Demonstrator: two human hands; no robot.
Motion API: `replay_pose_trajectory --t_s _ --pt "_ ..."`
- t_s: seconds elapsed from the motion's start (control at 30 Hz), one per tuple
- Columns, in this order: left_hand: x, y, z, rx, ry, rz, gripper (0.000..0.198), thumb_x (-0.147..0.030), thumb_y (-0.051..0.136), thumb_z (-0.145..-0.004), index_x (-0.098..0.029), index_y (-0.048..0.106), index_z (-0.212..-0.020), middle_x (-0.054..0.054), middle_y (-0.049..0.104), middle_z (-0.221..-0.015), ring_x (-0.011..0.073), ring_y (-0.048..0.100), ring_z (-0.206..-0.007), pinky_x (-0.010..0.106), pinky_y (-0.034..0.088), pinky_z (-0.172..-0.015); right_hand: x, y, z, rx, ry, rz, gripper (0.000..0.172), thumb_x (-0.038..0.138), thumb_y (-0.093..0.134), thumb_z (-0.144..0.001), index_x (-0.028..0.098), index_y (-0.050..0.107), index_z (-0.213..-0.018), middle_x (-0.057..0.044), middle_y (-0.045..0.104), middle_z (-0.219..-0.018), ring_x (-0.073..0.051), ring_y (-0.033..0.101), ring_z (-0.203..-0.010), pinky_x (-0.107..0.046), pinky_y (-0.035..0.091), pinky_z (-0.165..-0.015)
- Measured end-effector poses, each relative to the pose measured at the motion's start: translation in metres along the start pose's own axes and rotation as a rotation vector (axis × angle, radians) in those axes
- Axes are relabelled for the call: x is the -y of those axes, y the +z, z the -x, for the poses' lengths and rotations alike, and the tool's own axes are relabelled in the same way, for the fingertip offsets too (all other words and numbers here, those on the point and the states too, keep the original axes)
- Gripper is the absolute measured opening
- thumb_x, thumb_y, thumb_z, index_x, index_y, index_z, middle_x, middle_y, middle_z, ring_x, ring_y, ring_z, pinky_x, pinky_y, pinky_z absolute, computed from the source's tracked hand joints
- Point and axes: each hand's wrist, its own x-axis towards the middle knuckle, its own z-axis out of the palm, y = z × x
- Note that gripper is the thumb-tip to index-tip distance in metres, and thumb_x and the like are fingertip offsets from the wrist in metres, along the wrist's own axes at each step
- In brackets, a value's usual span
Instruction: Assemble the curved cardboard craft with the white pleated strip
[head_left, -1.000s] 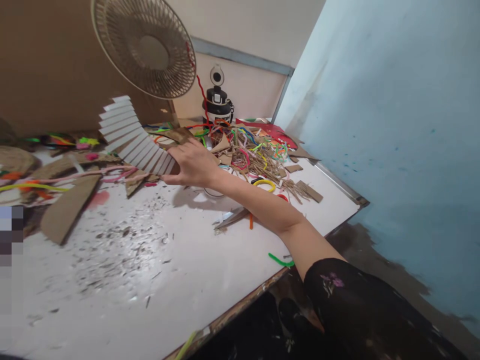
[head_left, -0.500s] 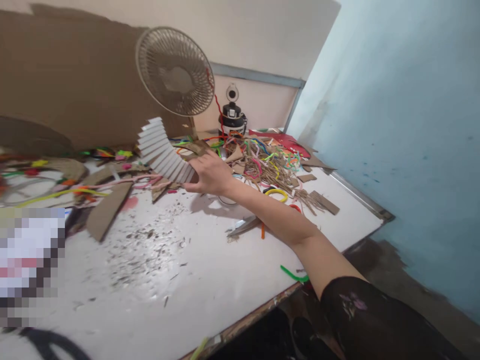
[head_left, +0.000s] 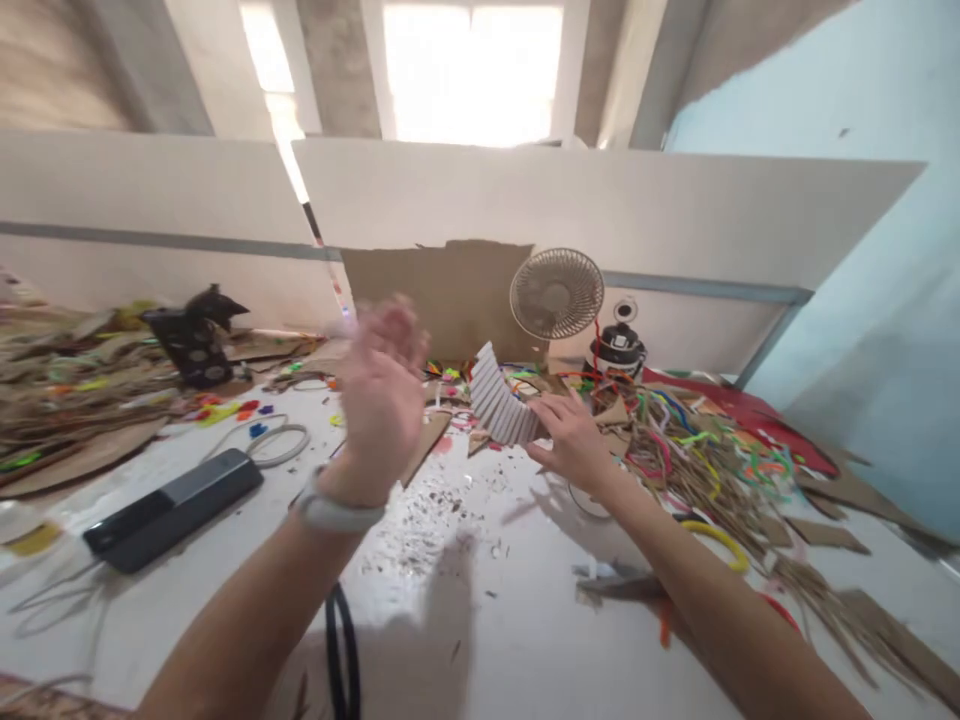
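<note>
My right hand (head_left: 574,440) reaches forward over the white table (head_left: 525,630) and grips the lower end of a curved strip of white corrugated card (head_left: 501,403), which stands up off the surface. My left hand (head_left: 382,390) is raised in the air to the left of that card, blurred by motion, fingers stretched upward, holding nothing. A pale band sits on its wrist. Small cardboard crumbs lie on the table between both arms.
A small fan (head_left: 556,293) and a black bottle (head_left: 619,347) stand at the back before a brown cardboard sheet (head_left: 442,290). Pipe cleaners and cardboard strips (head_left: 697,450) heap at right. A black flat device (head_left: 172,508) and a black glue gun (head_left: 196,335) sit at left. Scissors (head_left: 615,582) lie near my right forearm.
The view has tilted up and swung left, showing the far wall and the table's left side. My left hand has risen into view. My right hand still grips the corrugated card.
</note>
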Motion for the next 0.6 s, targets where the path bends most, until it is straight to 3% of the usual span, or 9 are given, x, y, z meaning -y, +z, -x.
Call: replay_pose_trajectory --t_s 0.07,0.1,0.13,0.17,0.23,0.33,0.4,0.47,0.6 --pt "0.023 0.000 -0.007 -0.044 -0.272 -0.036 0.033 -0.045 0.041 -0.083 -0.017 0.058 -0.090 0.006 0.060 -0.103 0.0174 0.055 -0.098 0.032 0.044 -0.084 -0.001 -0.004 -0.001 -0.022 -0.053 0.038 0.051 0.026 0.063 -0.068 0.018 0.052 -0.117 -0.013 0.049 -0.125 -0.029 0.038 -0.120 -0.052 0.016 -0.105" --pt "0.036 -0.002 -0.010 0.006 -0.482 -0.067 0.035 -0.046 0.043 -0.082 -0.015 0.059 -0.086 0.008 0.062 -0.097 0.0187 0.057 -0.095 0.032 0.044 -0.081 -0.001 -0.006 -0.002 -0.036 -0.080 0.057 0.053 0.024 0.063 -0.068 0.021 0.051 -0.120 -0.012 0.044 -0.131 -0.029 0.033 -0.125 -0.053 0.015 -0.105" --pt "0.049 -0.006 -0.011 0.095 -0.705 -0.115 0.035 -0.046 0.046 -0.080 -0.013 0.060 -0.081 0.009 0.063 -0.089 0.0201 0.059 -0.089 0.032 0.045 -0.078 -0.001 -0.007 -0.002 -0.049 -0.108 0.073 0.055 0.021 0.062 -0.069 0.024 0.049 -0.122 -0.011 0.040 -0.135 -0.028 0.029 -0.128 -0.054 0.015 -0.106" --pt "0.060 -0.010 -0.012 0.299 -0.916 -0.131 0.040 -0.048 0.047 -0.079 -0.011 0.061 -0.080 0.012 0.064 -0.086 0.0219 0.060 -0.086 0.033 0.045 -0.077 0.000 -0.008 -0.002 -0.057 -0.135 0.086 0.057 0.018 0.061 -0.069 0.026 0.048 -0.123 -0.009 0.036 -0.138 -0.028 0.025 -0.130 -0.054 0.016 -0.106" --pt "0.075 -0.020 -0.009 0.608 -1.163 -0.129 0.049 -0.057 0.048 -0.075 -0.011 0.063 -0.084 0.012 0.065 -0.082 0.0227 0.061 -0.080 0.034 0.046 -0.073 0.001 -0.009 -0.003 -0.069 -0.184 0.097 0.058 0.013 0.059 -0.069 0.028 0.048 -0.124 -0.008 0.030 -0.142 -0.027 0.022 -0.131 -0.053 0.019 -0.106" --pt "0.080 -0.028 0.002 0.886 -1.269 -0.061 0.061 -0.068 0.044 -0.070 -0.016 0.061 -0.098 0.011 0.065 -0.089 0.0252 0.062 -0.082 0.037 0.045 -0.071 0.003 -0.009 -0.003 -0.077 -0.227 0.104 0.054 0.012 0.057 -0.071 0.029 0.049 -0.122 -0.005 0.024 -0.145 -0.026 0.021 -0.132 -0.051 0.022 -0.106" --pt "0.079 -0.029 0.009 0.990 -1.306 -0.045 0.064 -0.068 0.046 -0.069 -0.016 0.059 -0.102 0.012 0.065 -0.092 0.0262 0.062 -0.082 0.038 0.045 -0.070 0.004 -0.008 -0.002 -0.104 -0.234 0.105 0.051 0.013 0.057 -0.072 0.030 0.051 -0.119 -0.003 0.019 -0.147 -0.027 0.019 -0.132 -0.051 0.023 -0.105" --pt "0.079 -0.030 0.013 1.026 -1.315 -0.044 0.059 -0.062 0.050 -0.070 -0.014 0.059 -0.103 0.013 0.064 -0.096 0.0263 0.062 -0.081 0.038 0.046 -0.069 0.004 -0.007 -0.002 -0.140 -0.230 0.102 0.050 0.012 0.058 -0.072 0.031 0.052 -0.118 -0.002 0.012 -0.148 -0.029 0.018 -0.133 -0.051 0.023 -0.105" --pt "0.088 -0.034 0.017 0.963 -1.245 -0.050 0.048 -0.050 0.052 -0.075 -0.011 0.059 -0.101 0.014 0.066 -0.090 0.0229 0.062 -0.070 0.034 0.046 -0.061 0.004 -0.004 -0.001 -0.163 -0.224 0.103 0.053 0.015 0.060 -0.072 0.034 0.049 -0.120 0.000 0.003 -0.149 -0.030 0.016 -0.133 -0.052 0.024 -0.104"
